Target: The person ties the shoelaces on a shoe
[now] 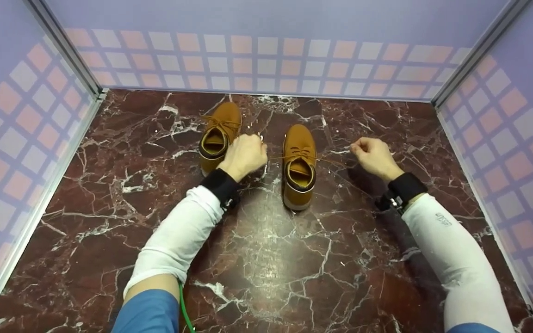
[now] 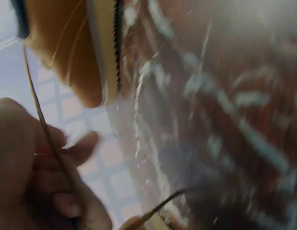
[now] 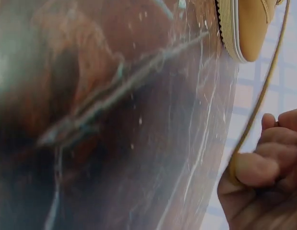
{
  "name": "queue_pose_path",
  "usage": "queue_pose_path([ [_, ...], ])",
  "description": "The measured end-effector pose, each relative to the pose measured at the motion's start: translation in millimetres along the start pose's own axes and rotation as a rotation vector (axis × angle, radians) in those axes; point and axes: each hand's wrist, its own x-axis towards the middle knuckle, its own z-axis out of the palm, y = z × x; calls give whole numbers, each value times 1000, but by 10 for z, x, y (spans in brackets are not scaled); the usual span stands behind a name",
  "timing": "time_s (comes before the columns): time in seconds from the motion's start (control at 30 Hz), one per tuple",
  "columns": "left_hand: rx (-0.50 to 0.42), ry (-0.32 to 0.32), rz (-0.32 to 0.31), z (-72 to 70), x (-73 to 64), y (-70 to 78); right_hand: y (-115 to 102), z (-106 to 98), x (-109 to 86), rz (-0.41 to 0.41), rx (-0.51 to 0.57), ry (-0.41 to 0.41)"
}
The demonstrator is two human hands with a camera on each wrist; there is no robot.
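Note:
A tan lace-up shoe [image 1: 300, 136] stands on the floor between my hands, toe pointing away, its laces drawn out to both sides. My left hand [image 1: 246, 155] grips one shoelace [image 2: 45, 124], which runs taut from the shoe into the curled fingers in the left wrist view. Out to the right, my right hand [image 1: 372, 155] pinches the other shoelace [image 3: 264, 91] between thumb and fingers. The matching tan shoe [image 1: 227, 114] stands further left, its laces crossed over the tongue; my left hand overlaps its right side in the head view.
Dark red marble-patterned flooring [image 1: 266, 268] lies under both shoes. A lilac back wall [image 1: 266, 18] with pink and white squares rises close beyond the toes, with similar panels at both sides. A green cable [image 1: 184, 310] hangs by the left arm.

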Motion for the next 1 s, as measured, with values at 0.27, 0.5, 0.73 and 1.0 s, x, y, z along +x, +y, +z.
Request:
queue_pose_path([
  [0.27,-118,24,18,-15,-35,128,-150,35,7,8,32,-6],
  [0.5,-207,-136,145,-176,-110,346,-419,137,-63,-93,20,-136],
  [0.73,-123,-124,234,-88,-145,384,-634,340,-133,-205,-40,-215],
  [1.0,-175,-170,255,-137,-170,300,-640,395,-175,-231,-88,-171],
])
